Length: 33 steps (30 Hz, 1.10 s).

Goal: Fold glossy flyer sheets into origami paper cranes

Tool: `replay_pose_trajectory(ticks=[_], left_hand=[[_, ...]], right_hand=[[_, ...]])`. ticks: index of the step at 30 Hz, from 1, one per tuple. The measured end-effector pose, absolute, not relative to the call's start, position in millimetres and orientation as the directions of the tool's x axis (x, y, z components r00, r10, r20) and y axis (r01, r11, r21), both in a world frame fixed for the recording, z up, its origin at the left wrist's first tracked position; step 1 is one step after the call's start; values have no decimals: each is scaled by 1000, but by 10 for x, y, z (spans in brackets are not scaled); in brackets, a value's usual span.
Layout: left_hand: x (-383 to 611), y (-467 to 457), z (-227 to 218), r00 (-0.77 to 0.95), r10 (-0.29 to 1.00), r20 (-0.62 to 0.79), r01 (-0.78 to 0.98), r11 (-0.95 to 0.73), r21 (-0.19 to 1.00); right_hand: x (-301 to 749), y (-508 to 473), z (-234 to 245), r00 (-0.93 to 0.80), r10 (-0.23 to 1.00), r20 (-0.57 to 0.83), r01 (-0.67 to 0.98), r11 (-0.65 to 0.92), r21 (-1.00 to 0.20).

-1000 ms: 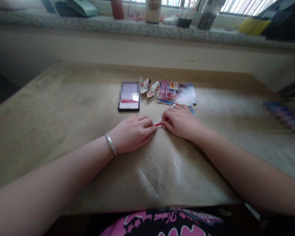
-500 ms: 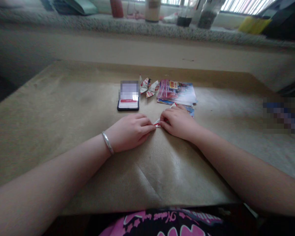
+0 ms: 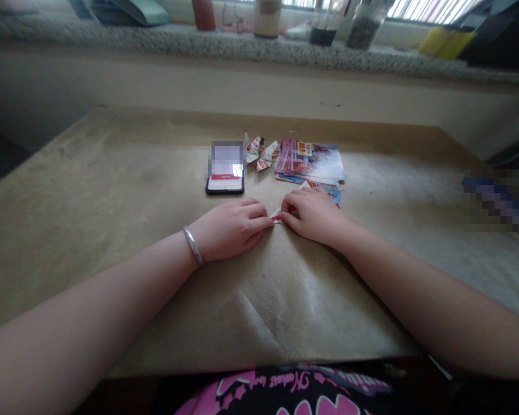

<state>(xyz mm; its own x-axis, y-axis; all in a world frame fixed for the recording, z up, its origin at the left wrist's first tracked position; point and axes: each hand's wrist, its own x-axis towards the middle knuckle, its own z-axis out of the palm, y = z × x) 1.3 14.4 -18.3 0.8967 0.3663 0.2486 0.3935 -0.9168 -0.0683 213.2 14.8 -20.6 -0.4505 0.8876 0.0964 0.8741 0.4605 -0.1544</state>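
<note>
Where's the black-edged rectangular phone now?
In the head view, the phone lies left of centre, just beyond the left hand and immediately left of the folded white-and-red paper shape.

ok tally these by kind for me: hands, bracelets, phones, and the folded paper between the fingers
Hands: 2, the left hand and the right hand
Bracelet: 1
Phone: 1
Folded paper at the fingers: 1
Total: 5
</note>
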Motion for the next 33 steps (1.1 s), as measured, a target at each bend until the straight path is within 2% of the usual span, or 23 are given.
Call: replay_pose_trajectory(ticks=[10,23,33], left_hand=[[12,160,-125,910,341,234,373,-922,-106],[-29,149,-74,894,403,195,414,-910,-19],[-80,170,-27,905,382,188,377,-924,66]], right_hand=[[2147,156,-217,-452,886,100,872,463,-160],[2170,154,-219,-453,886,101,869,464,-173],[2183,145,-231,-455,883,115,866,469,-176]])
